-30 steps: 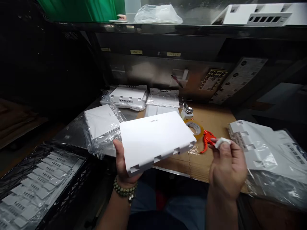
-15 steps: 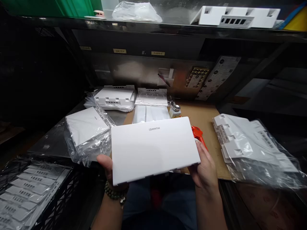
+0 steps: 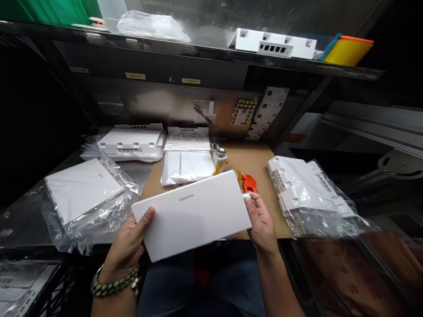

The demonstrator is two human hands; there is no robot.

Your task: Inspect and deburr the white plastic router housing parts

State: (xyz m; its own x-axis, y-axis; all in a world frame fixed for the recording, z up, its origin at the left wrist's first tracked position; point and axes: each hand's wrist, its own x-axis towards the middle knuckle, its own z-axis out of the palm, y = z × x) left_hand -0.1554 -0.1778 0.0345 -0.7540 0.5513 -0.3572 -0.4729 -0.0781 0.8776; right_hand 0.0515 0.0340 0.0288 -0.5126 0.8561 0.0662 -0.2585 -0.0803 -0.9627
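Observation:
A white rectangular router cover (image 3: pixel 198 215) marked HUAWEI, its lettering upside down to me, is held tilted over the table's front edge. My left hand (image 3: pixel 132 237) grips its left end, thumb on the face and the other fingers hidden beneath. At the right end, my right hand (image 3: pixel 262 220) is closed, pinching a small white wad (image 3: pixel 246 196) against the cover's edge; whether its lower fingers also grip the cover is hidden. Just beyond lie a red-orange tool (image 3: pixel 249 183) and a roll of yellow tape (image 3: pixel 228 167), partly covered.
Bagged white covers lie left (image 3: pixel 84 189) and right (image 3: pixel 300 185). Behind are stacked covers (image 3: pixel 128 141), white packets (image 3: pixel 188 165) and a metal-topped bottle (image 3: pixel 220 155). A shelf (image 3: pixel 198 50) crosses above. A black crate (image 3: pixel 56 286) stands lower left.
The cover has moved left and tilted, its right end higher. My left thumb has come onto its face. The right hand has shifted along the right edge with the wad. The view has turned right.

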